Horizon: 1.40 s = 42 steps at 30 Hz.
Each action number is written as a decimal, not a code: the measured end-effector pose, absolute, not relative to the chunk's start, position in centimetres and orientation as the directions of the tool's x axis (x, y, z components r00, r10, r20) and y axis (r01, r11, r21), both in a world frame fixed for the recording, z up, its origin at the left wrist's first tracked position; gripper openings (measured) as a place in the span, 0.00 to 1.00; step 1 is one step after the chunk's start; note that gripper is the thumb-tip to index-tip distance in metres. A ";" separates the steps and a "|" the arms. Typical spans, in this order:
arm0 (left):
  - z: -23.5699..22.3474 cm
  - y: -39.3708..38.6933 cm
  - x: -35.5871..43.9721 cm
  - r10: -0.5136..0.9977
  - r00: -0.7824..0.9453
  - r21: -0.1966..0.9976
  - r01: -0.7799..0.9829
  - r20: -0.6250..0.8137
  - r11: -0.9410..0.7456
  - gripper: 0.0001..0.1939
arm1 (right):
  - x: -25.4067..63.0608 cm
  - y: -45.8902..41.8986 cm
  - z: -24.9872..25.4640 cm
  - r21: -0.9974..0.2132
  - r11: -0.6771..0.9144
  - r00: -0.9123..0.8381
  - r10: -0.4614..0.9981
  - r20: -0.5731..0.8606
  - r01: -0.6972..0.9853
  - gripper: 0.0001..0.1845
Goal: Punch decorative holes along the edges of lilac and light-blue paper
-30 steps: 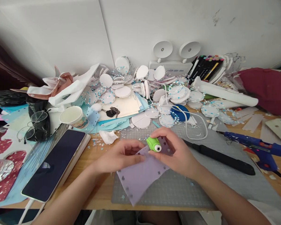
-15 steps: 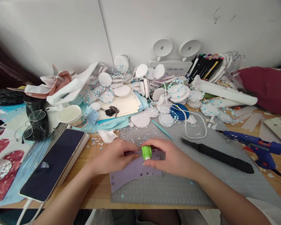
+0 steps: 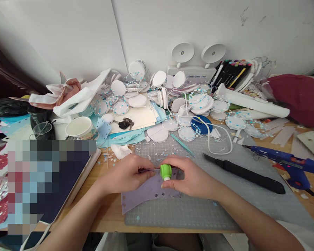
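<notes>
The right hand [image 3: 189, 176] grips the green punch [image 3: 165, 170] at the lilac paper [image 3: 143, 195] over the cutting mat [image 3: 196, 214]; the punch's white end, facing the camera a second ago, now meets the thumb. The left hand [image 3: 133, 174] pinches the paper. Lettering on the lamp base [image 3: 181, 74] is unreadable.

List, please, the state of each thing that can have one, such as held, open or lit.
Purple paper: held, with small punched holes
Green punch: held at the paper's edge
Left grip: closed on the paper
Right grip: closed around the punch
Black knife: lying down, blade exposed
Glue gun: lying down, red light showing
Paper cup: upright, lidless
Twin-head lamp: apparently unlit
Phone: partly blurred, visible screen dark
</notes>
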<state>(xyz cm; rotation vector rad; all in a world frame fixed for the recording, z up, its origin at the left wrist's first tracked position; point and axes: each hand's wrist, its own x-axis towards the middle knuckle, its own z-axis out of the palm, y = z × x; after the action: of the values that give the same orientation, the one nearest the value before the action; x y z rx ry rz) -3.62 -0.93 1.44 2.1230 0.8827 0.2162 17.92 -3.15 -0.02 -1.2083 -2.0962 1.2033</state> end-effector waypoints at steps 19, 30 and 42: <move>4.2 -3.0 0.3 0.785 0.602 0.180 0.796 -0.141 -0.578 0.26 | 16.9 -3.9 -1.3 -0.830 0.384 -0.532 0.837 0.129 0.404 0.09; 3.8 -1.3 1.5 0.721 0.604 0.223 0.796 -0.339 -0.562 0.15 | 16.9 -4.3 -1.5 -0.808 0.461 -0.553 0.807 0.208 0.368 0.10; 2.7 -0.8 1.7 0.713 0.630 0.194 0.775 -0.307 -0.601 0.13 | 16.8 -3.9 -2.3 -0.812 0.421 -0.509 0.841 0.183 0.405 0.08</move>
<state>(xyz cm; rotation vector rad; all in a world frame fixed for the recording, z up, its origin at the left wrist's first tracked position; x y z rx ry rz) 1.74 -0.81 2.75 2.5457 1.1985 -0.2847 16.79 -3.92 -2.33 -1.0492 -2.0937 0.9698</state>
